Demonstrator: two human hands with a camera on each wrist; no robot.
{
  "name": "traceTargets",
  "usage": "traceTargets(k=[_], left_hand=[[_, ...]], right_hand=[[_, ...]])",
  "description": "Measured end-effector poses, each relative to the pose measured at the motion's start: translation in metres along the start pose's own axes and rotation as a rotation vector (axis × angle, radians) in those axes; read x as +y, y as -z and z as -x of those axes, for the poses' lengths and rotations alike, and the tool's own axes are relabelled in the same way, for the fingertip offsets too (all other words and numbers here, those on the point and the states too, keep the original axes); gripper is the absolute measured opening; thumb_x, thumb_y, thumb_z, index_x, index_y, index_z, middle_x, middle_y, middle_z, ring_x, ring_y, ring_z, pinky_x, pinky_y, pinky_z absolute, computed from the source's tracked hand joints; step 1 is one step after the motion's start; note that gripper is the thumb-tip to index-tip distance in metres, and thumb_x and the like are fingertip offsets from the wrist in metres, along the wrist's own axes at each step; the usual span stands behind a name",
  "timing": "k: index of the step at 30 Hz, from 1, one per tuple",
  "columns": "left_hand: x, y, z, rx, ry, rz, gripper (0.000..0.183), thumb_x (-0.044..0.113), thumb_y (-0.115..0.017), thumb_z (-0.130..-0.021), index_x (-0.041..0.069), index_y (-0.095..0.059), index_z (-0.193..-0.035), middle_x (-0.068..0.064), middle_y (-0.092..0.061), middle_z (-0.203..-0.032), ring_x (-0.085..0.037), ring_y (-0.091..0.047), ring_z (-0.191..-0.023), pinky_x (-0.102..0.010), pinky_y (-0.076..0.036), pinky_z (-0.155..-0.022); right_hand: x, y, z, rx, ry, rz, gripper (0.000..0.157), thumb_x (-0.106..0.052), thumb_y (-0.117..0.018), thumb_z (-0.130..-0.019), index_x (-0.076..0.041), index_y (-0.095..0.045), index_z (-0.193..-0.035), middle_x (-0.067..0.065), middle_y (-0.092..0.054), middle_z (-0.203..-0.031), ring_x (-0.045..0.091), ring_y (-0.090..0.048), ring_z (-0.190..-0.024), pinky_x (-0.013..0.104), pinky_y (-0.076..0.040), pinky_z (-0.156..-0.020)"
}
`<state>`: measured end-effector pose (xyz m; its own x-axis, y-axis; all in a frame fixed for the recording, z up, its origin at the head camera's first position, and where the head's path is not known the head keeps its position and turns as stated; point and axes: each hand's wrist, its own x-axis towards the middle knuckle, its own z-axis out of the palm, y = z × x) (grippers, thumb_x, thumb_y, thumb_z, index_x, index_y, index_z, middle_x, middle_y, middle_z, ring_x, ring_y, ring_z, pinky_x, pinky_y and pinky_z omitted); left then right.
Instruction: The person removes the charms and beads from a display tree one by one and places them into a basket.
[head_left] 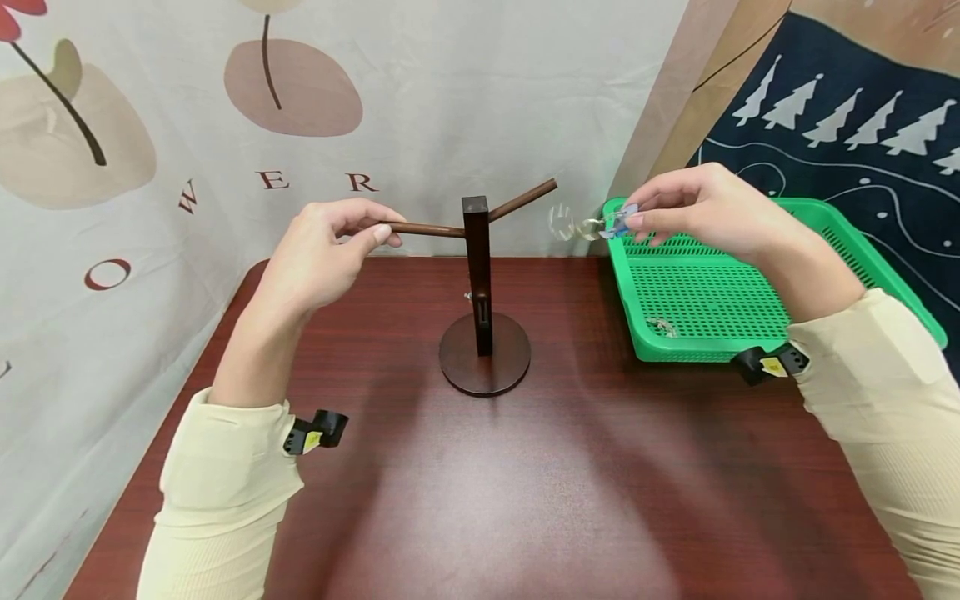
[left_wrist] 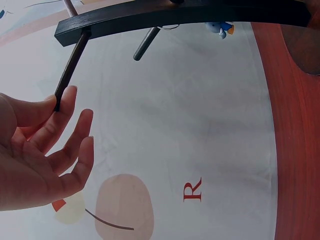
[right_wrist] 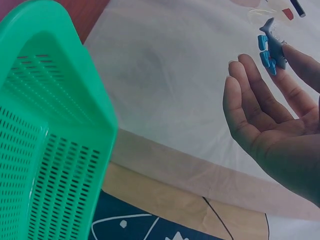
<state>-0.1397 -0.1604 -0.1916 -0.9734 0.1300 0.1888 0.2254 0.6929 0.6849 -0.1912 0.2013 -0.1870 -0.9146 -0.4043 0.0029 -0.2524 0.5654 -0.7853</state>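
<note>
My left hand (head_left: pixel 311 258) pinches the tip of a peg (head_left: pixel 427 229) on a dark wooden stand (head_left: pixel 477 271) between thumb and forefinger; its other fingers spread loosely in the left wrist view. To the right of the stand, my right hand (head_left: pixel 712 208) pinches a keychain (head_left: pixel 618 223) between thumb and forefinger. A blue-grey shark charm (right_wrist: pixel 276 52) with bright blue pieces shows in the right wrist view. The keychain's clear ring end points toward the free tip of the stand's other upper peg (head_left: pixel 528 198), apart from it. A small blue and orange figure (left_wrist: pixel 222 28) shows beyond the post.
A green perforated basket (head_left: pixel 633 321) sits at the right of the red-brown table (head_left: pixel 420 500), under my right hand. Inside lies a small silvery item (head_left: pixel 662 327). Behind hangs a pale printed cloth (head_left: pixel 450 100); a dark cloth with white trees (head_left: pixel 825 125) is at the right.
</note>
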Motion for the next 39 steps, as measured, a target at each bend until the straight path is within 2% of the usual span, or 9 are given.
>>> traceTargets(k=[17,22,29,35,39], left_hand=[[0.0,0.0,0.0,-0.002,0.009,0.001,0.02,0.015,-0.052,-0.093,0.016,-0.068,-0.105,0.006,-0.067,-0.087,-0.016,-0.046,-0.075,-0.029,-0.031,-0.063],[0.0,0.0,0.0,-0.004,0.012,0.002,0.02,0.015,-0.052,-0.093,0.016,-0.067,-0.106,0.006,-0.067,-0.087,-0.015,-0.046,-0.076,-0.03,-0.031,-0.064],[0.0,0.0,0.0,0.0,0.006,-0.002,0.02,0.015,-0.052,-0.093,0.015,-0.067,-0.106,0.005,-0.067,-0.087,-0.015,-0.047,-0.077,-0.03,-0.031,-0.064],[0.0,0.0,0.0,-0.002,0.006,-0.001,0.02,0.015,-0.051,-0.093,0.016,-0.067,-0.106,0.005,-0.068,-0.087,-0.015,-0.047,-0.078,-0.03,-0.031,-0.064],[-0.001,0.0,0.0,-0.003,0.009,-0.001,0.021,0.015,-0.051,-0.094,0.016,-0.067,-0.106,0.005,-0.067,-0.087,-0.014,-0.048,-0.08,-0.031,-0.031,-0.065]], right_hand=[[0.023,0.017,0.016,0.039,-0.062,0.097,0.027,-0.024,-0.064,-0.087,-0.003,-0.064,-0.105,0.009,-0.066,-0.082,0.02,-0.061,-0.071,0.023,-0.048,-0.067],[0.033,0.023,0.023,0.044,-0.089,0.092,0.026,-0.023,-0.063,-0.087,-0.003,-0.064,-0.104,0.009,-0.066,-0.082,0.021,-0.062,-0.073,0.023,-0.049,-0.066],[0.05,0.031,0.036,0.057,-0.171,0.117,0.029,-0.026,-0.063,-0.087,-0.003,-0.064,-0.105,0.006,-0.067,-0.084,0.018,-0.063,-0.073,0.023,-0.049,-0.066],[0.068,0.032,0.047,0.052,-0.186,0.107,0.028,-0.021,-0.061,-0.089,0.001,-0.062,-0.106,0.004,-0.066,-0.084,0.018,-0.062,-0.074,0.025,-0.05,-0.065],[0.078,0.033,0.054,0.046,-0.228,0.117,0.032,-0.025,-0.06,-0.089,0.001,-0.061,-0.109,0.002,-0.066,-0.083,0.019,-0.062,-0.074,0.026,-0.05,-0.066]])
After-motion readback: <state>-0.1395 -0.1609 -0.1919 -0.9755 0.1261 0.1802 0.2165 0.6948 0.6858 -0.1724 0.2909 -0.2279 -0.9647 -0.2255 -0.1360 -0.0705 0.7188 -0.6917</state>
